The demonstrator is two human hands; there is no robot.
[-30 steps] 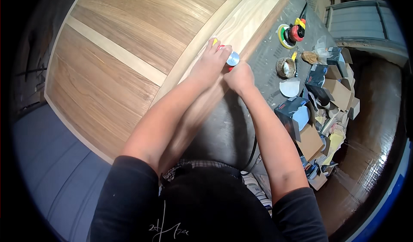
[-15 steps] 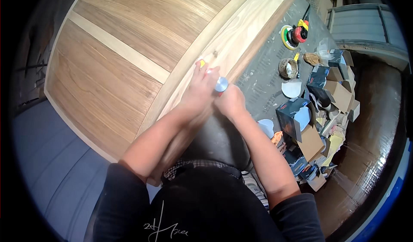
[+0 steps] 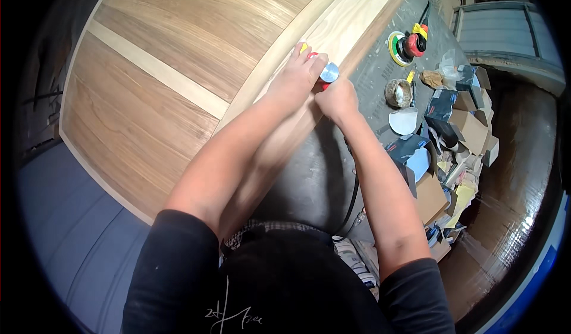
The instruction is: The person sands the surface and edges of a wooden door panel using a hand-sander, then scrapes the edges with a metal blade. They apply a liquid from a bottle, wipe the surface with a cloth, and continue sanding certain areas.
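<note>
A red hand-held sander (image 3: pixel 329 72), with a round silver cap and a bit of yellow at its far end, rests on the pale border of a wooden panel (image 3: pixel 178 31). My left hand (image 3: pixel 294 83) is closed over its far side. Around the near, right end, my right hand (image 3: pixel 338 101) is wrapped in a fist. Between them the hands cover most of the tool, and its underside is hidden. A dark hose (image 3: pixel 355 198) hangs below my right forearm.
Right of the panel, a grey tabletop (image 3: pixel 372 90) bears another red sander (image 3: pixel 410 44) with a round pad, a crusty pot (image 3: pixel 398 93) and a white disc (image 3: pixel 403 121). Opened cardboard boxes (image 3: pixel 470 126) and scraps crowd its right side. Grey ribbed sheeting (image 3: pixel 77 215) lies at left.
Both hands have slid the sander away from me and to the right along the panel's border. My arms are stretched farther, and the hose has come into sight.
</note>
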